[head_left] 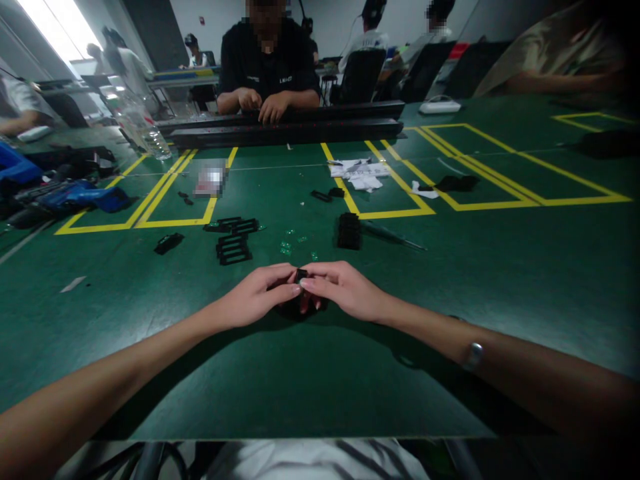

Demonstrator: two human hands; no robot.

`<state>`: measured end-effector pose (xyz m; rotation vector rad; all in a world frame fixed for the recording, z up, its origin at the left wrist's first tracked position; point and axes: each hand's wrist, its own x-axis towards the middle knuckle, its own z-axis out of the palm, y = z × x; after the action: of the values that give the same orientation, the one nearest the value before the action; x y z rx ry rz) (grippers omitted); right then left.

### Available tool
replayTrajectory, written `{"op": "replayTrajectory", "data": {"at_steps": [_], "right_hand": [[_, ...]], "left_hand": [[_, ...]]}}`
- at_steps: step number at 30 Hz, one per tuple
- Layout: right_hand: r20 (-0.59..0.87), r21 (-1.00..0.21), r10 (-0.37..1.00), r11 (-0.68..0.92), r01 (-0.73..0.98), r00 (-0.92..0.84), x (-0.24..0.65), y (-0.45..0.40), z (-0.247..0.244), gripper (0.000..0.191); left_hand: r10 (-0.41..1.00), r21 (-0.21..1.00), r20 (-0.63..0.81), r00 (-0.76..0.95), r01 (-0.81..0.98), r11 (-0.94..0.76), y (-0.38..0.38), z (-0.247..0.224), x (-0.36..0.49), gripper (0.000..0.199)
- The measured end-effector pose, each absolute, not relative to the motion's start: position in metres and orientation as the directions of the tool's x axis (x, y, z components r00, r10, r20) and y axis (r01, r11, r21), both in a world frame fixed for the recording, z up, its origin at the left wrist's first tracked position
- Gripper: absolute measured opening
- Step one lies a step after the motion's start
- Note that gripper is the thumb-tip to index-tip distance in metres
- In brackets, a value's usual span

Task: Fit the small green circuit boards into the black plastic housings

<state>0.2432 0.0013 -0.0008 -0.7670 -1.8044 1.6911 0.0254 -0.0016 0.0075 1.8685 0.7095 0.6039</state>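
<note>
My left hand [263,293] and my right hand [345,290] meet over the green table, both closed on one small black part [301,275]. Thumbs and fingertips pinch it from either side; most of it is hidden by the fingers. Just beyond the hands lie several small clear green pieces [286,248]. To their left rest black slotted frames [233,249], and a single black part [169,243] lies farther left. On the right sits a stack of black parts [349,231], with a screwdriver [393,235] beside it.
Yellow tape lines [395,215] mark the green table [310,387]. White crumpled papers [361,175] lie farther back. Long black rails [290,133] cross in front of a co-worker [270,63]. Clear bottles [155,139] and blue tools [103,199] are at the left.
</note>
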Motion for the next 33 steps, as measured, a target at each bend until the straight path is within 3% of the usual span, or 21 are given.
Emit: {"op": "replayTrajectory", "data": {"at_steps": [11, 22, 33], "right_hand": [[-0.022, -0.995, 0.768, 0.047, 0.090, -0.640, 0.2396, 0.0004, 0.0009, 0.023], [-0.018, -0.997, 0.776, 0.032, 0.067, -0.630, 0.2409, 0.0027, -0.0011, 0.019], [0.015, -0.999, 0.803, -0.018, -0.050, -0.596, 0.2413, 0.0062, -0.0047, 0.022]], "left_hand": [[0.699, 0.877, 0.117, 0.705, 0.256, -0.406, -0.0043, 0.0066, 0.0266, 0.027], [0.700, 0.937, 0.089, 0.709, 0.179, -0.301, -0.0045, 0.0034, 0.0288, 0.025], [0.786, 0.965, 0.086, 0.612, 0.145, -0.219, -0.0053, -0.0026, 0.0278, 0.038]]}}
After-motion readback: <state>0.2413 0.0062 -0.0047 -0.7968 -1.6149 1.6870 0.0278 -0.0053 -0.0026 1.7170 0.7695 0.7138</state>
